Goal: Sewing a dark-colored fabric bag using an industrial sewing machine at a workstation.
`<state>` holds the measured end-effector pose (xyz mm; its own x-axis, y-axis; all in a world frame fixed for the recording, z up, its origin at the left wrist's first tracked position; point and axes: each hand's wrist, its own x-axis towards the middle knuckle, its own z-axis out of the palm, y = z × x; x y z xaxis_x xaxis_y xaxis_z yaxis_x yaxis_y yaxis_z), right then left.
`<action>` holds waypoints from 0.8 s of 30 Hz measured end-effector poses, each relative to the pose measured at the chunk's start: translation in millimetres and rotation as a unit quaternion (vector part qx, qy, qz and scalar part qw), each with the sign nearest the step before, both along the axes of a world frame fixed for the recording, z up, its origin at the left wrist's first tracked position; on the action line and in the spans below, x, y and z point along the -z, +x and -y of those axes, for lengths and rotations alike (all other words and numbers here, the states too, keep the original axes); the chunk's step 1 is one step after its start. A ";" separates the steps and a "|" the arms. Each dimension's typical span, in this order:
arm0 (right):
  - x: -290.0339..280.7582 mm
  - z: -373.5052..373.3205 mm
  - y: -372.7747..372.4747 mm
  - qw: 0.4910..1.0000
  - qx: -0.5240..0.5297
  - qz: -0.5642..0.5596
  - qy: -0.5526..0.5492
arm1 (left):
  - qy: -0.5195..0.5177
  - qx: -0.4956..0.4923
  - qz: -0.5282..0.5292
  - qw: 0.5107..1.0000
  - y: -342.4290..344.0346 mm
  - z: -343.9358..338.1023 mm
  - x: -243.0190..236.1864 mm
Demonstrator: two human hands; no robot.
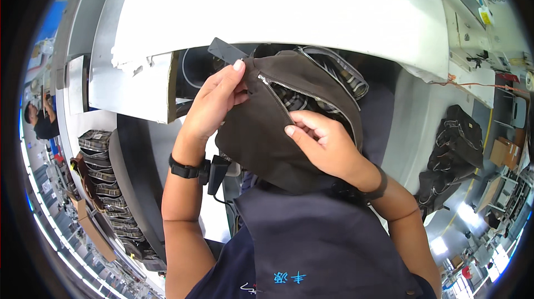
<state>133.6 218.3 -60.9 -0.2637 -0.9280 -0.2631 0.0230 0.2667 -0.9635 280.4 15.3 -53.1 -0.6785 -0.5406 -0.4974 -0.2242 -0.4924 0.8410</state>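
Observation:
A dark brown fabric bag with a plaid lining lies over my lap, against the near edge of the white table. Its zipper is partly undone, and the lining shows through the gap. My left hand pinches the bag's edge by the zipper's end, thumb on top. With thumb and fingers my right hand grips the near side of the zipper opening. A second zipped opening with plaid inside gapes at the bag's far right. Beside my left hand a flat dark grey tag sticks up.
The white table spans the far side. At the left stands a long stack of folded plaid-lined pieces. Dark bags are piled at the right. Another person is far off at the left.

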 end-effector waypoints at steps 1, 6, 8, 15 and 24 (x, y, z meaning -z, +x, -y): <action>-0.4 1.4 -0.3 0.999 -0.009 -0.035 0.006 | -0.034 0.016 0.040 0.998 0.6 2.1 1.0; -6.8 2.0 -7.4 0.987 -0.023 -0.145 -0.066 | -0.054 0.043 0.049 0.996 0.2 13.8 2.6; -11.5 -2.2 -13.9 0.987 -0.032 -0.147 -0.056 | -0.057 0.053 0.015 0.997 -3.5 17.0 3.9; -40.3 -18.5 -47.9 0.977 0.000 -0.205 -0.058 | -0.106 0.003 0.026 0.994 -18.4 5.2 15.1; -12.7 -71.5 -221.5 0.793 0.253 -0.553 -0.020 | -0.246 -0.068 -0.009 0.967 -45.6 -19.2 30.4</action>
<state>-87.9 289.7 -48.1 -0.6546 -0.6309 0.4165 -0.7483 0.4623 -0.4757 234.8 34.5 -83.5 -0.5912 -0.7932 -0.1460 -0.1690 -0.0552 0.9841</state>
